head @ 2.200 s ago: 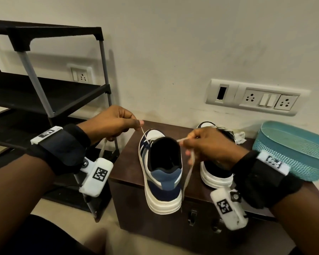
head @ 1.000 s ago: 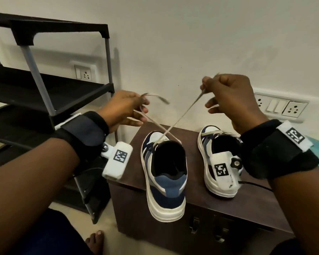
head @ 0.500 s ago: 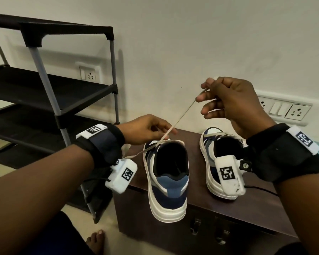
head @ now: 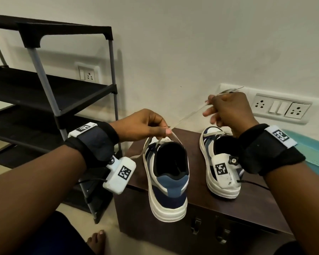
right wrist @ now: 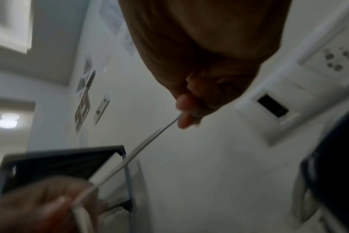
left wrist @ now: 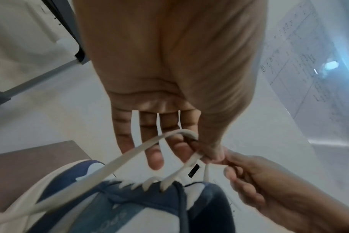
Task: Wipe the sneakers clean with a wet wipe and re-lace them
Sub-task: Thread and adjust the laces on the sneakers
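- Two white-and-navy sneakers are sitting heel-toward-camera on a dark brown cabinet (head: pixel 195 142) in the lower middle of the head view.
- The nearer sneaker (head: pixel 167 181) is standing at the centre of the frame, its heel hanging slightly over the cabinet's front edge; the second sneaker (head: pixel 210 142) is sitting just to its right, partly hidden behind the right wrist camera.
- The left hand (head: pixel 142 126) is hovering just above the tongue of the nearer sneaker, thumb and forefinger pinching the cream lace (head: pixel 187 115) close to the top eyelets.
- In the left wrist view the lace (left wrist: pixel 141 146) is looping over the fingers (left wrist: pixel 153 157) of that hand, with the laced eyelets showing directly below in the lower middle of the frame.
- The right hand (head: pixel 228 109) is raised in the right-centre of the head view, fingers curled and gripping the other end of the lace, which is stretching taut down-left to the left hand.
- The right wrist view is blurred, yet the lace (right wrist: pixel 141 148) is showing as a thin line running from the pinching fingertips (right wrist: pixel 184 102) toward the lower left.
- A black shoe rack (head: pixel 50 85) is filling the left of the frame.
- A white switch panel (head: pixel 282 107) is sitting on the wall at right, and a teal basket (head: pixel 317 155) is peeking in at the right edge.
- A bare foot (head: pixel 96 240) is showing at the bottom.
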The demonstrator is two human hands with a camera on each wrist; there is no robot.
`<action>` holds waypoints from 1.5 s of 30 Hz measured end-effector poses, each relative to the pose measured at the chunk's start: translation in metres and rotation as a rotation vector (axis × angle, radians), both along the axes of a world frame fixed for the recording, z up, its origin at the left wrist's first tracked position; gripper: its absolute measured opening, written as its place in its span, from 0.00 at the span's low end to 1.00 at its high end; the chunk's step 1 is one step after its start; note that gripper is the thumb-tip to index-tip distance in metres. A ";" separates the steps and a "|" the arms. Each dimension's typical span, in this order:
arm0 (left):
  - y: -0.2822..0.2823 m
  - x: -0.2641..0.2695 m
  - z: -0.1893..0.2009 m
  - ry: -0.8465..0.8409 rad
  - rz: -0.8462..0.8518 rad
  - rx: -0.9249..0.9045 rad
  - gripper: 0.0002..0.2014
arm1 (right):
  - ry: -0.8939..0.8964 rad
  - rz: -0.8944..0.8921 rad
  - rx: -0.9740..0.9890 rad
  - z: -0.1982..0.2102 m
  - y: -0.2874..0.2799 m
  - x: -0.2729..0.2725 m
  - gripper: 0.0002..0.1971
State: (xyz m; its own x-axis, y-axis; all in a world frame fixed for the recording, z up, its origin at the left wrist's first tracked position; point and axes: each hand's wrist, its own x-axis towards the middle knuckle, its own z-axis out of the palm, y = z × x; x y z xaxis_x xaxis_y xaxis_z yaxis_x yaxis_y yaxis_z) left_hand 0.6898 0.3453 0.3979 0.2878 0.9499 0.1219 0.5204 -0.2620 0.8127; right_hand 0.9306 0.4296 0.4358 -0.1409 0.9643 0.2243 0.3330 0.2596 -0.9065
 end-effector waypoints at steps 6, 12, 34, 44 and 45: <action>-0.001 0.003 -0.003 -0.029 0.048 0.025 0.07 | -0.492 0.085 0.411 -0.008 -0.019 -0.016 0.08; 0.000 0.002 -0.004 0.019 0.112 0.077 0.10 | -0.165 0.530 0.068 -0.033 -0.034 -0.032 0.09; 0.006 0.000 -0.004 0.009 0.278 0.155 0.09 | -0.330 0.353 0.164 -0.037 -0.034 -0.028 0.10; 0.003 -0.008 0.001 -0.014 0.293 0.072 0.11 | 0.332 0.323 -0.465 -0.009 -0.037 -0.006 0.05; 0.000 -0.007 0.003 -0.035 0.290 0.042 0.12 | 0.312 0.270 -0.422 -0.009 -0.035 -0.001 0.05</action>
